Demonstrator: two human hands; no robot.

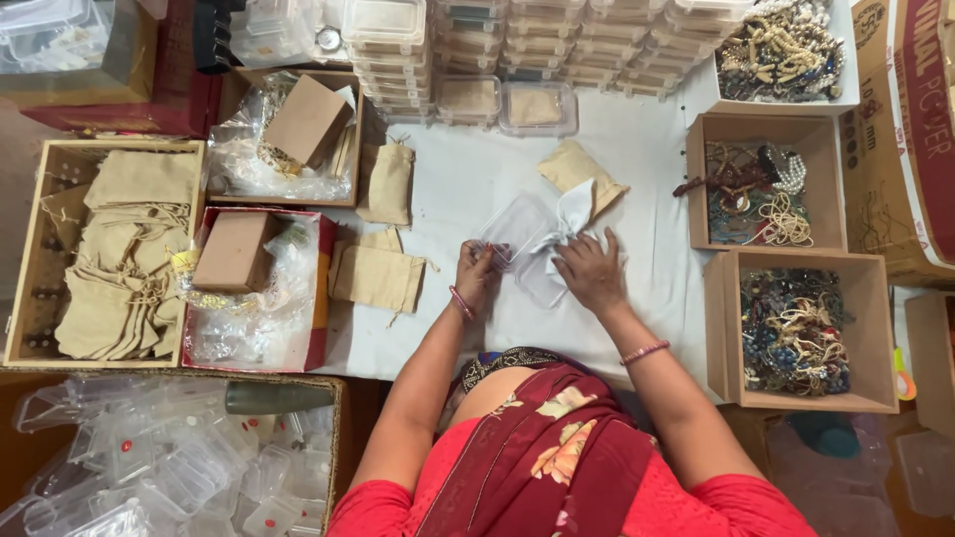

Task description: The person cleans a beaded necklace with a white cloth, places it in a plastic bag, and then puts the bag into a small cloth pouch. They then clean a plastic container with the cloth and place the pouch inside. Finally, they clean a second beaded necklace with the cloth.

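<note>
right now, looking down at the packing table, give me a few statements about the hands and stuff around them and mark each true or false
1. Both hands are on a clear plastic box at the middle of the white table. True: the left hand is at its near left edge, the right hand at its right side.
2. The right hand touches a white cloth piece. True.
3. The wooden tray on the left holds necklaces. False: it holds beige drawstring pouches.
4. The cardboard boxes on the right are filled with plastic lids. False: they hold beaded jewellery.
5. Stacks of clear containers line the far edge. True.
</note>
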